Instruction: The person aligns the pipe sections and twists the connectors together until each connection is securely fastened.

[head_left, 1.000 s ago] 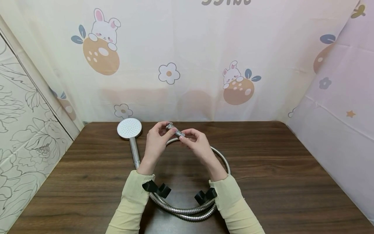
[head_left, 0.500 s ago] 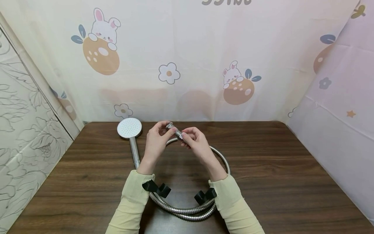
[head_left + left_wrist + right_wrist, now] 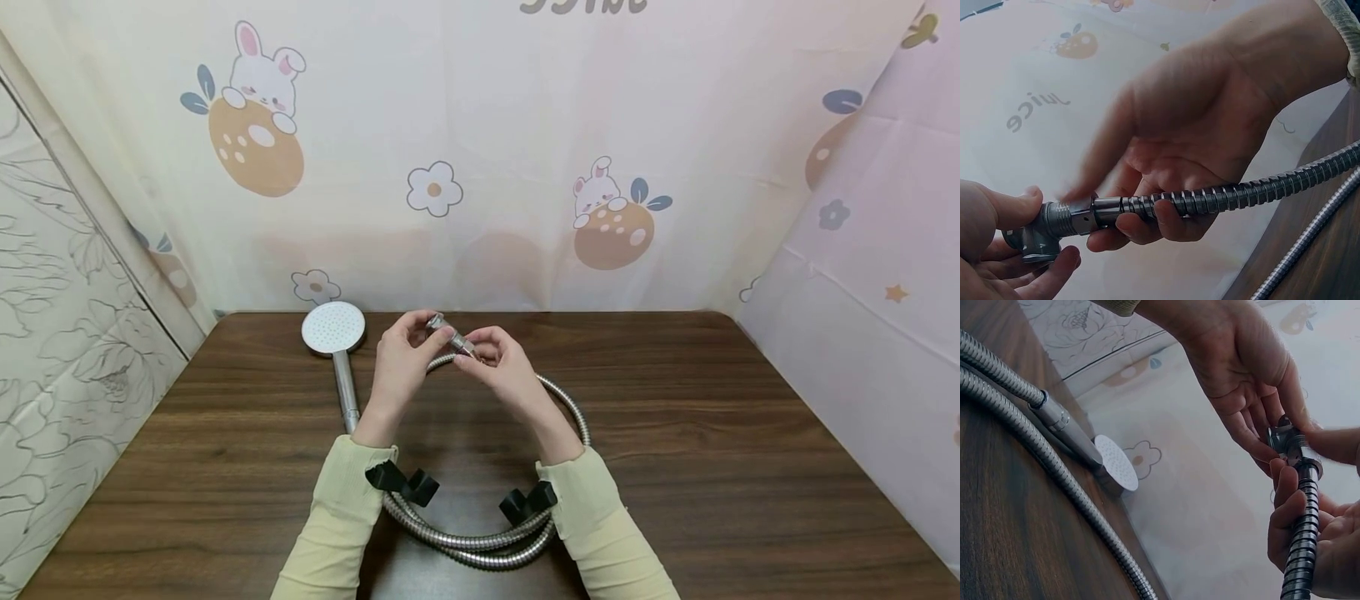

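Observation:
Over the far part of the table, my left hand [image 3: 401, 362] pinches a chrome pipe fitting [image 3: 1042, 240] with a threaded neck. Against that neck sits the nut [image 3: 1085, 215] of a ribbed metal shower hose [image 3: 1222, 197]. My right hand [image 3: 513, 375] holds this hose end, its fingers curled under the hose and its thumb, blurred in the left wrist view, at the nut. The threads show partly beside the nut. In the right wrist view the fitting is partly covered by the left fingers. A shower head [image 3: 333, 327] with a white face lies left of the hands.
Hose loops [image 3: 480, 542] lie coiled on the brown wooden table [image 3: 712, 467], under and between the forearms. The shower head's handle [image 3: 345, 387] joins the hose. Black wrist mounts [image 3: 405, 483] sit at both cuffs. A printed curtain [image 3: 510, 100] hangs behind the table.
My right thumb and fingers have shifted back and forth around the hose nut, the thumb now lower. My left hand and the fitting stay in place.

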Tool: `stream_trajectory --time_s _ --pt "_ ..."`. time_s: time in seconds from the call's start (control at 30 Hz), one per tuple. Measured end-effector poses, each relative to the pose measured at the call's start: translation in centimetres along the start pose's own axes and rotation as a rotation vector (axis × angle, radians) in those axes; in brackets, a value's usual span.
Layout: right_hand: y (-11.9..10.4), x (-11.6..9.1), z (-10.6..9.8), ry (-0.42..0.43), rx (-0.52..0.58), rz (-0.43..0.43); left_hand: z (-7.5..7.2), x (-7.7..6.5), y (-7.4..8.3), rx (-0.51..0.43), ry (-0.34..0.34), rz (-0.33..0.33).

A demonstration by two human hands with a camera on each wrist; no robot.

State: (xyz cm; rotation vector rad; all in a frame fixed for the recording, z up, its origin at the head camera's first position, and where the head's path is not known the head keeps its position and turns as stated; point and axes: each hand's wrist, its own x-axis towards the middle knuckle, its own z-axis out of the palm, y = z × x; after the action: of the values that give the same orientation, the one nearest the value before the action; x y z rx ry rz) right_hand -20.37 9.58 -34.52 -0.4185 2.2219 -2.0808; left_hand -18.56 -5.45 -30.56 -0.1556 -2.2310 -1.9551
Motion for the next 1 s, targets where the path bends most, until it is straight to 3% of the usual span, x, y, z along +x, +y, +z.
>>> stream_trajectory --time_s 0.47,1.0 --pt "-0.01 -0.14 -0.21 0.053 -0.010 0.016 0.06 -0.20 0.24 0.056 0.009 0.009" --pt "-0.10 -0.04 -0.02 0.088 0.017 0.039 -0.04 -0.22 0.37 0.035 0.013 0.007"
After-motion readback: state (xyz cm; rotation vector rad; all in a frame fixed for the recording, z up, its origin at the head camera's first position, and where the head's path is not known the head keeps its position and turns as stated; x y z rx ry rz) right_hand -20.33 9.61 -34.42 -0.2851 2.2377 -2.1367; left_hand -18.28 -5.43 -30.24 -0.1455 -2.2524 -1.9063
